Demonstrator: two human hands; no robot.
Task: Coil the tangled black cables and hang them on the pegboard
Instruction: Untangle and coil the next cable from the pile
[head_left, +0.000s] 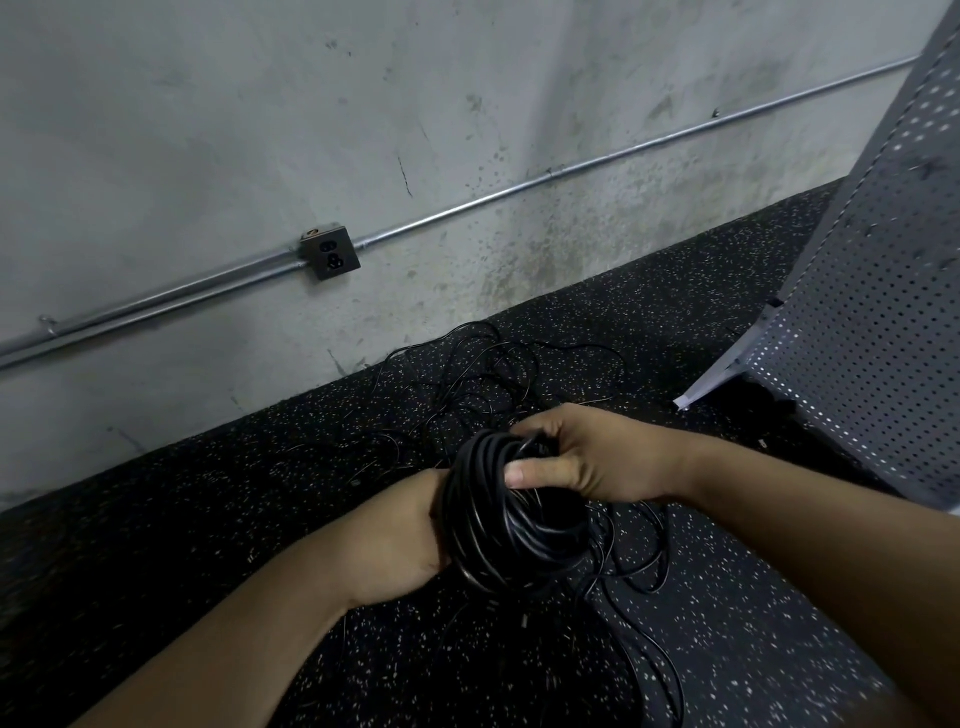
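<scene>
My right hand (587, 457) fingers clamp the thick black cable coil (493, 519); the left hand (405, 540) I cannot tell. The grey perforated pegboard (872, 291) stands upper right, nearer my right hand.

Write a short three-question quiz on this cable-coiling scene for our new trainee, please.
1. True or false: the coil of black cable already hangs on the pegboard.
2. What holds the coil? A. The left hand and the right hand together. B. The right hand alone. C. Neither hand.
3. Fill in: the loose tangled cable lies on the speckled floor at the foot of the concrete ____.

Key: 1. False. 2. A. 3. Wall.
</scene>
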